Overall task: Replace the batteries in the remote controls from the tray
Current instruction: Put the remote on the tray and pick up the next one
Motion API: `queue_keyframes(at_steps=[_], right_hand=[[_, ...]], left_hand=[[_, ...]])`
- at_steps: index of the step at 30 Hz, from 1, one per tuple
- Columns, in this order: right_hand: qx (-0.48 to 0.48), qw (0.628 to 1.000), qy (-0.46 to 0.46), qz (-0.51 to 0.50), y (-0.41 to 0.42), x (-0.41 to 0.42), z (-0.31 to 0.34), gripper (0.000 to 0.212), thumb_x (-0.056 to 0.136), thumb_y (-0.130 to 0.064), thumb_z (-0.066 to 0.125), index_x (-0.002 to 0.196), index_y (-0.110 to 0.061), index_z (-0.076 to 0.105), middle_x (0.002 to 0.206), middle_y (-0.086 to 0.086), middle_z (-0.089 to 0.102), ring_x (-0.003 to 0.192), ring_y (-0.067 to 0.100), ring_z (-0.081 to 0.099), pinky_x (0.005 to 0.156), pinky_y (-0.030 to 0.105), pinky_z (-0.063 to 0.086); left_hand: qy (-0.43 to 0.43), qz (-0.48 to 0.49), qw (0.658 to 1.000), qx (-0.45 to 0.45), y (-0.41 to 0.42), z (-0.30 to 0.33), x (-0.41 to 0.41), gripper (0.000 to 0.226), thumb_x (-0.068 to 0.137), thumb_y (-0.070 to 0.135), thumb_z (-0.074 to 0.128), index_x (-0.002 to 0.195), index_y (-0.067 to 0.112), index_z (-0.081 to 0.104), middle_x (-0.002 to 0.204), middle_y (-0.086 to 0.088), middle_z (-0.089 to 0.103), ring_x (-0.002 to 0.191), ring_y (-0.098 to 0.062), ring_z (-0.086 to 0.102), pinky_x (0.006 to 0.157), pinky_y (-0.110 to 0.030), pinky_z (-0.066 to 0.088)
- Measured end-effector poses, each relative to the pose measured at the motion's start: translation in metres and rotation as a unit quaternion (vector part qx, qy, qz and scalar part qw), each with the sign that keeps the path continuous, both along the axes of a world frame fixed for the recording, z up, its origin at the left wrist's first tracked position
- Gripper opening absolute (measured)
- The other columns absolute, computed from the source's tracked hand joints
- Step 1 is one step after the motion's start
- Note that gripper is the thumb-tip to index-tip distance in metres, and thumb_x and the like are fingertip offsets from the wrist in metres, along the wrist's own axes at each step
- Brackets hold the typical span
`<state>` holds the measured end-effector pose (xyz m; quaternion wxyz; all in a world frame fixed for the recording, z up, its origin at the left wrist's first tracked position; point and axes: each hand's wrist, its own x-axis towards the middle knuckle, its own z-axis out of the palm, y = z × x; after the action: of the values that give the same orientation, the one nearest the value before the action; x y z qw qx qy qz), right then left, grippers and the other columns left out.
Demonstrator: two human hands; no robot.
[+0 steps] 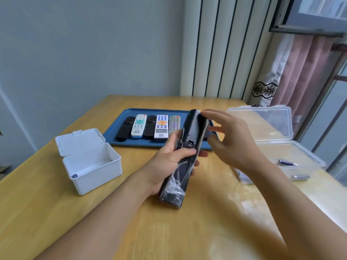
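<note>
My left hand (170,162) grips a long black remote (185,160) wrapped in clear plastic, held tilted above the table with its back facing me. My right hand (231,139) is at the remote's upper end, fingertips touching its edge near the top; the fingers look fairly straight. Behind it lies a blue tray (114,136) holding several remotes side by side, black, white and grey. A clear box (308,156) on the right holds a purple battery (286,163) and a silver battery (300,176).
A white box (92,166) with its lid open stands at the left; a small blue-ended battery (74,175) lies in its corner. The wooden table (169,231) ends at a wall behind and a window with curtains on the right.
</note>
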<state>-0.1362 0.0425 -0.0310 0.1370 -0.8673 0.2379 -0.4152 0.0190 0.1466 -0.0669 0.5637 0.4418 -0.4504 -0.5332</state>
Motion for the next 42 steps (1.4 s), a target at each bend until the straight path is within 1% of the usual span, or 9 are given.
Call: queue_keyframes(at_steps=[5, 9, 15, 19, 23, 29, 35, 39, 42], right_hand=[[0.048, 0.999, -0.012, 0.014, 0.008, -0.005, -0.001, 0.073, 0.075, -0.036, 0.084, 0.139, -0.016, 0.057, 0.127, -0.006, 0.065, 0.115, 0.005, 0.061, 0.095, 0.024, 0.055], [0.058, 0.998, -0.013, 0.017, 0.010, -0.005, -0.001, 0.077, 0.068, -0.042, 0.087, 0.135, -0.015, 0.060, 0.120, -0.009, 0.067, 0.109, 0.004, 0.064, 0.092, 0.028, 0.057], [0.039, 0.997, 0.060, 0.009, 0.007, -0.005, -0.002, 0.088, 0.067, -0.048, 0.083, 0.142, -0.014, 0.053, 0.123, -0.004, 0.069, 0.111, 0.010, 0.066, 0.094, 0.032, 0.057], [0.000, 0.995, 0.101, -0.020, 0.007, -0.002, -0.006, 0.092, 0.064, -0.056, 0.069, 0.144, -0.016, 0.047, 0.108, 0.003, 0.074, 0.099, 0.021, 0.069, 0.085, 0.041, 0.058], [-0.063, 0.989, 0.133, -0.034, 0.010, 0.006, -0.012, 0.080, 0.067, -0.053, 0.060, 0.138, -0.017, 0.049, 0.097, 0.001, 0.076, 0.093, 0.024, 0.070, 0.077, 0.042, 0.058], [-0.076, 0.983, 0.162, -0.033, 0.009, 0.017, -0.018, 0.064, 0.072, -0.045, 0.060, 0.131, -0.020, 0.052, 0.095, 0.000, 0.075, 0.090, 0.029, 0.070, 0.075, 0.041, 0.057], [-0.131, 0.985, 0.109, -0.031, 0.012, 0.024, -0.019, 0.035, 0.077, -0.022, 0.053, 0.107, -0.012, 0.068, 0.084, 0.003, 0.070, 0.068, 0.031, 0.065, 0.059, 0.041, 0.054], [-0.058, 0.997, 0.055, 0.009, 0.009, 0.024, -0.024, 0.028, 0.078, -0.009, 0.056, 0.097, -0.011, 0.077, 0.094, 0.002, 0.073, 0.077, 0.023, 0.066, 0.069, 0.043, 0.057], [0.001, 0.998, 0.045, 0.034, 0.016, 0.025, -0.031, 0.021, 0.080, -0.017, 0.064, 0.095, -0.014, 0.079, 0.096, -0.002, 0.071, 0.082, 0.016, 0.067, 0.074, 0.039, 0.059]], left_hand=[[0.017, 0.018, 0.999, -0.020, 0.000, 0.000, -0.008, 0.059, 0.097, 0.001, 0.044, 0.125, 0.053, 0.048, 0.098, -0.017, 0.065, 0.078, -0.024, 0.062, 0.068, -0.041, 0.051], [0.019, 0.012, 1.000, -0.017, -0.001, -0.003, -0.007, 0.062, 0.098, 0.003, 0.037, 0.144, 0.045, 0.040, 0.096, -0.020, 0.059, 0.076, -0.030, 0.060, 0.062, -0.040, 0.051], [0.020, -0.001, 1.000, -0.003, 0.000, -0.001, -0.008, 0.045, 0.103, 0.014, 0.033, 0.136, 0.039, 0.050, 0.093, -0.021, 0.053, 0.066, -0.030, 0.055, 0.056, -0.036, 0.047], [-0.026, 0.019, 0.999, 0.016, 0.001, 0.000, -0.011, 0.042, 0.103, 0.016, 0.037, 0.132, 0.041, 0.052, 0.089, -0.020, 0.052, 0.066, -0.031, 0.055, 0.055, -0.037, 0.050], [-0.068, 0.048, 0.996, 0.026, -0.002, -0.002, -0.013, 0.035, 0.102, 0.017, 0.043, 0.129, 0.035, 0.054, 0.083, -0.015, 0.050, 0.062, -0.028, 0.055, 0.053, -0.037, 0.050], [-0.078, 0.058, 0.994, 0.040, 0.001, 0.001, -0.011, 0.031, 0.105, 0.020, 0.039, 0.114, 0.046, 0.053, 0.079, -0.018, 0.050, 0.054, -0.025, 0.056, 0.050, -0.032, 0.050], [-0.063, 0.100, 0.992, 0.047, -0.002, -0.001, -0.005, 0.022, 0.107, 0.021, 0.040, 0.125, 0.022, 0.052, 0.075, -0.014, 0.055, 0.055, -0.025, 0.056, 0.049, -0.033, 0.051], [-0.042, 0.107, 0.992, 0.058, -0.002, -0.002, -0.001, 0.024, 0.106, 0.022, 0.042, 0.127, 0.023, 0.053, 0.088, -0.019, 0.059, 0.061, -0.029, 0.060, 0.059, -0.039, 0.053], [-0.014, 0.106, 0.993, 0.056, -0.002, -0.001, -0.003, 0.024, 0.105, 0.019, 0.045, 0.127, 0.023, 0.055, 0.096, -0.021, 0.070, 0.067, -0.029, 0.068, 0.061, -0.036, 0.058]])
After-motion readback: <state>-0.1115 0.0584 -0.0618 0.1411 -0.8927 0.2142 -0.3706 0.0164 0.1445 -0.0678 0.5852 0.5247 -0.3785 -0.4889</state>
